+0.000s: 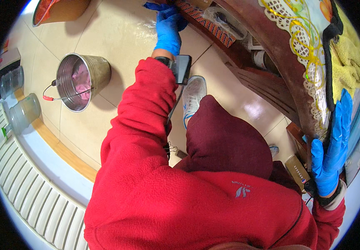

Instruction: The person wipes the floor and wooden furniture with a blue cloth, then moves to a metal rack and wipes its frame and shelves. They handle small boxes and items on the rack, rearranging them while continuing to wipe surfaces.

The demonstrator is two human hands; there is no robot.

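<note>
My left hand [167, 30], in a blue glove, reaches down to the far end of the low dark wooden shelf [213, 35]. Its fingers are bent leftward in shadow, with the thumb apart on the right; I make out nothing held, though the tips are hard to see. My right hand [332, 156], gloved in blue too, is spread against the edge of the brown table [298, 96] at the right. Beside its fingers are a lace-trimmed, flowered table cover [311, 46] and a yellow towel [346, 62].
A metal bucket [100, 75] with pink cloth [81, 79] inside stands on the tiled floor, left. Another bucket [65, 10] is at the far left. Clear plastic bottles [25, 111] stand beside a white radiator [34, 187]. A small box [297, 171] lies under the table.
</note>
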